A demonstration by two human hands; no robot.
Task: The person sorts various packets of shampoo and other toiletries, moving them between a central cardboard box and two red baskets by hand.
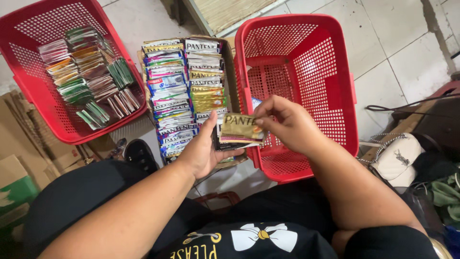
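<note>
The left hand (201, 151) is cupped palm-up under a small stack of flat foil sachets (237, 134), thumb raised along its left edge and fingers curled beneath, so the stack is clamped in its grasp; the right hand (282, 122) comes in from the right and pinches the top sachet, a gold-coloured foil packet (241, 127), between thumb and fingertips at its right edge — both hands meet just in front of the near rim of the red perforated plastic basket on the right (330, 81), whose floor holds only a glimpse of one pale packet behind the fingers; just left of that basket, touching its wall, stands a shallow cardboard tray (231, 57) packed with two overlapping rows of sachets (184, 88) in white, blue, green and gold; further left, well apart from the hands, a second red perforated plastic basket (28, 81) holds loose bundles of green, orange and silver-brown sachets (88, 72); flattened brown cardboard (28, 144) lies under its near corner; a cream quilted handbag with a chain strap (397, 158) rests on the right, near the right forearm — all on a pale tiled floor (397, 29).
</note>
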